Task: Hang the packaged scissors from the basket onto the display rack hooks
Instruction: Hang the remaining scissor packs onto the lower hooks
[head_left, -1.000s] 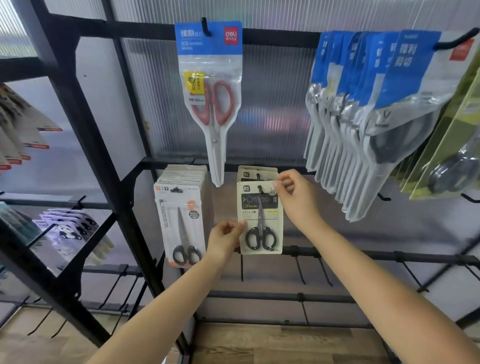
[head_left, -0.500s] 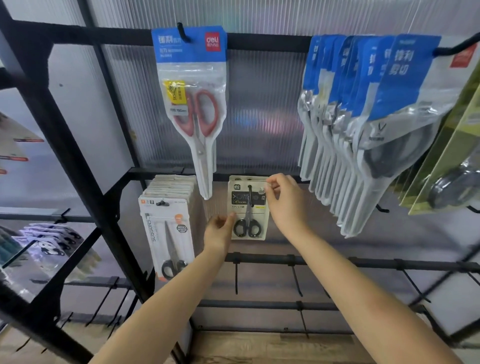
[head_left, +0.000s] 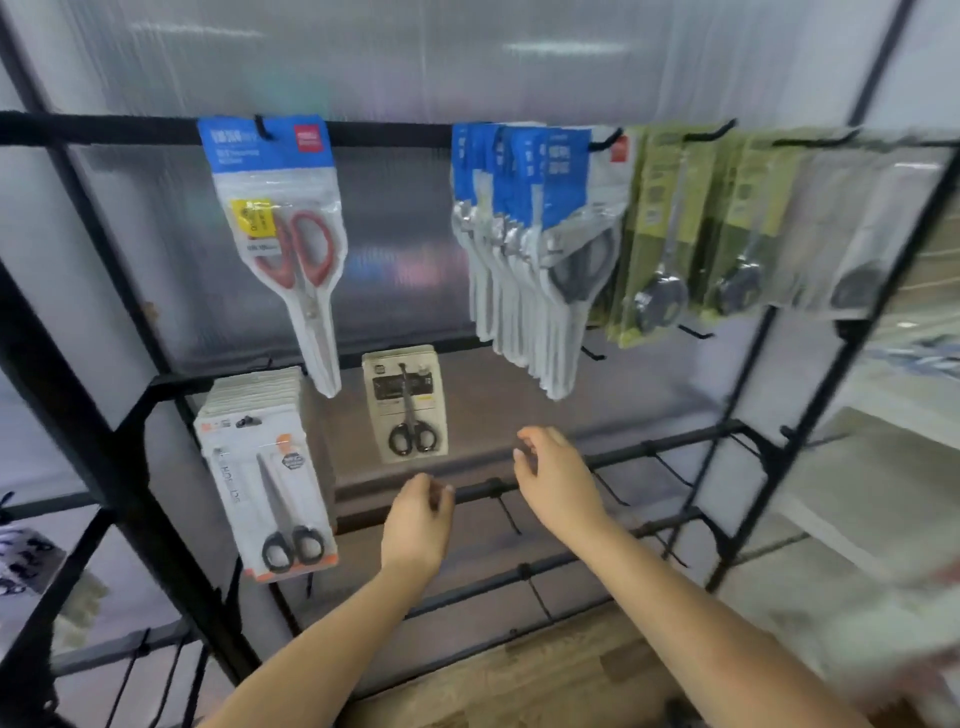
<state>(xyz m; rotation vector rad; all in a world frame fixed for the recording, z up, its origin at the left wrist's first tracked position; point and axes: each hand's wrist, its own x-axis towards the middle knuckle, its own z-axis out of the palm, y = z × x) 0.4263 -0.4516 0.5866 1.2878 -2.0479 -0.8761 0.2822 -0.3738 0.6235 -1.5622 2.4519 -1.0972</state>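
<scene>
Soft, even daylight comes through the ribbed translucent panel (head_left: 395, 67) behind the rack (head_left: 130, 130), with pale streaks of glare near the top. Shadows are faint. The whole view is smeared by motion blur, worst at the right edge and lower right corner. Wide-angle distortion bends the rack's bars outward

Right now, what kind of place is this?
Most likely a shop, or a set made to look like one. A black display rack has hooks full of packaged scissors, with more packs hanging in rows below, like things for sale.
</scene>
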